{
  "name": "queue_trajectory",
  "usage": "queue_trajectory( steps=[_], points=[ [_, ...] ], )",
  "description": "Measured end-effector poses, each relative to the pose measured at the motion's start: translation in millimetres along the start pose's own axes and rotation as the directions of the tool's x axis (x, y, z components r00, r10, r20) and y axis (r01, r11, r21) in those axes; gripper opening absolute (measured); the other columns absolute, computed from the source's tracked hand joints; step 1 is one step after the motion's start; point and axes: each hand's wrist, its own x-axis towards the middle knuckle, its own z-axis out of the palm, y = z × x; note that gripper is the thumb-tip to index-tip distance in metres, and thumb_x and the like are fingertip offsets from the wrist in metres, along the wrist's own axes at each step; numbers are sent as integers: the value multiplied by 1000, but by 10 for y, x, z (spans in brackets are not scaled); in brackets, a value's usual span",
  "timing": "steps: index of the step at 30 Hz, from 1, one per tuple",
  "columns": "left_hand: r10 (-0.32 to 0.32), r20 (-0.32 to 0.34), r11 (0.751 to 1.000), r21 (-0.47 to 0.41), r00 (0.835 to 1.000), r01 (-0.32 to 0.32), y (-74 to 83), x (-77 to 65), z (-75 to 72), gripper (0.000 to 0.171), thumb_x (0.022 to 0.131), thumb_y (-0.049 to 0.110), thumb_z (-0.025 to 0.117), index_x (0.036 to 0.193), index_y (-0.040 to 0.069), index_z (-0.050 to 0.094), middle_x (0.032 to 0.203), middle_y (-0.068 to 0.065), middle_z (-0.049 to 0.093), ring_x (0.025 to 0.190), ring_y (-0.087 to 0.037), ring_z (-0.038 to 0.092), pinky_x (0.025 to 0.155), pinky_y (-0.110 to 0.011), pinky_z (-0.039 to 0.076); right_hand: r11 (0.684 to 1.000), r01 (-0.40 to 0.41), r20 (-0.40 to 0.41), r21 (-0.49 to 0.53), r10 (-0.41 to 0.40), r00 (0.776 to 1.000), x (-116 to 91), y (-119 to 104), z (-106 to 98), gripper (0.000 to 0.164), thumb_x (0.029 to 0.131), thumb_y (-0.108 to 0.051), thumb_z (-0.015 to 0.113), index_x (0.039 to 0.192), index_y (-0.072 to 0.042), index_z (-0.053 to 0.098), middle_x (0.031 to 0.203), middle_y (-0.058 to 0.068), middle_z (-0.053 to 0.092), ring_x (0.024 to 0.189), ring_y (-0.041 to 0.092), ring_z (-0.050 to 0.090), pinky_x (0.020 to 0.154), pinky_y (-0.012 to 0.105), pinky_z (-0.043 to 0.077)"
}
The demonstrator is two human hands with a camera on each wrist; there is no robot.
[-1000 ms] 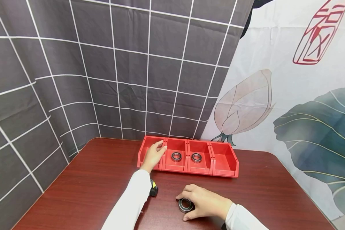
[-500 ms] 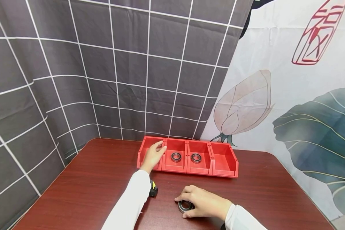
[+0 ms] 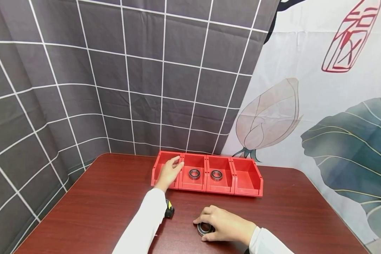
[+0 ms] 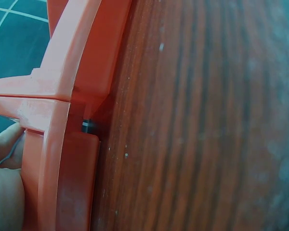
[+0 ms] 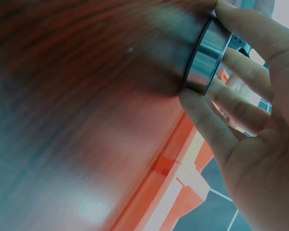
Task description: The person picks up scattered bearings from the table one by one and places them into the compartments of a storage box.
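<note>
My right hand (image 3: 223, 224) holds a ball bearing (image 3: 204, 228) at the front of the table, thumb and a finger on opposite sides of its rim. The right wrist view shows the shiny outer ring of this bearing (image 5: 205, 57) between those fingertips. My left hand (image 3: 169, 173) is over the leftmost compartment of a row of red bins (image 3: 220, 191), its fingers loosely bent by the divider. A gap shows between its thumb and forefinger. Two smaller bearings lie in the middle bins, a left one (image 3: 194, 169) and a right one (image 3: 216, 170).
The rightmost red bin (image 3: 248, 176) has no bearing in it. Dark reddish wood grain covers the table (image 3: 92, 211). A grey checked cloth (image 3: 146, 70) and a white printed cloth (image 3: 279, 141) hang behind. A black and yellow device (image 3: 169, 209) is at the left wrist.
Both hands stay nearly where they were, the right one still on the bearing. The bearings in the bins have not moved. The head view has shifted very slightly.
</note>
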Motion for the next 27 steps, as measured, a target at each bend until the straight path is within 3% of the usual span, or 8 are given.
queue_trajectory(
  steps=[7,27],
  points=[
    [-13,3,1000,-2,1000,13,-18,3,0,56,93,38,63,142,17,49,137,-9,54,123,-28,55,94,-44,50,1000,8,4,20,-8,1000,-23,-3,-2,34,85,-36,73,118,-27,67,103,-13,58,94,0,51,80,13,46],
    [-23,4,1000,8,1000,23,-6,16,-1,55,93,36,63,142,17,49,137,-10,54,122,-28,55,94,-45,50,998,-55,-64,24,57,996,-147,54,-137,28,86,-30,72,113,-26,67,101,-11,58,93,3,52,80,17,48]
  ],
)
